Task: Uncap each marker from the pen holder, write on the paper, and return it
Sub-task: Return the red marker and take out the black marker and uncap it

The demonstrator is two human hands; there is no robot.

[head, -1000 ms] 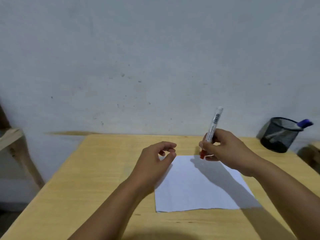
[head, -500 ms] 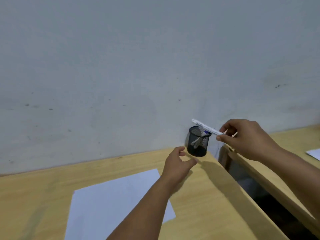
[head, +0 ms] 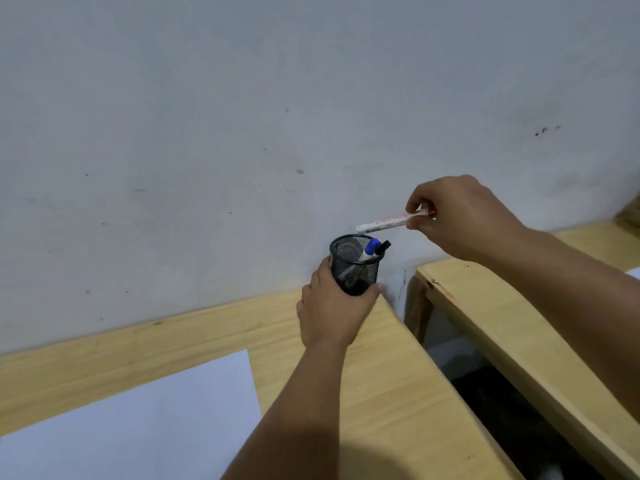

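Observation:
A black mesh pen holder (head: 356,268) stands at the table's far right corner by the wall. My left hand (head: 332,310) is wrapped around its lower part. Inside it lean a blue-capped marker (head: 372,247) and a black-tipped one (head: 385,245). My right hand (head: 457,216) pinches a white marker with a red cap (head: 384,224), held nearly level just above and to the right of the holder's rim, its white end pointing left. The white paper (head: 138,420) lies on the table at the lower left.
The wooden table (head: 381,393) ends just right of the holder. A dark gap (head: 502,403) separates it from a second wooden table (head: 491,327) on the right. A grey wall stands close behind.
My view swung right from the paper to the holder. My right hand carried the red-capped marker over to the holder. My left hand left the paper and took hold of the holder.

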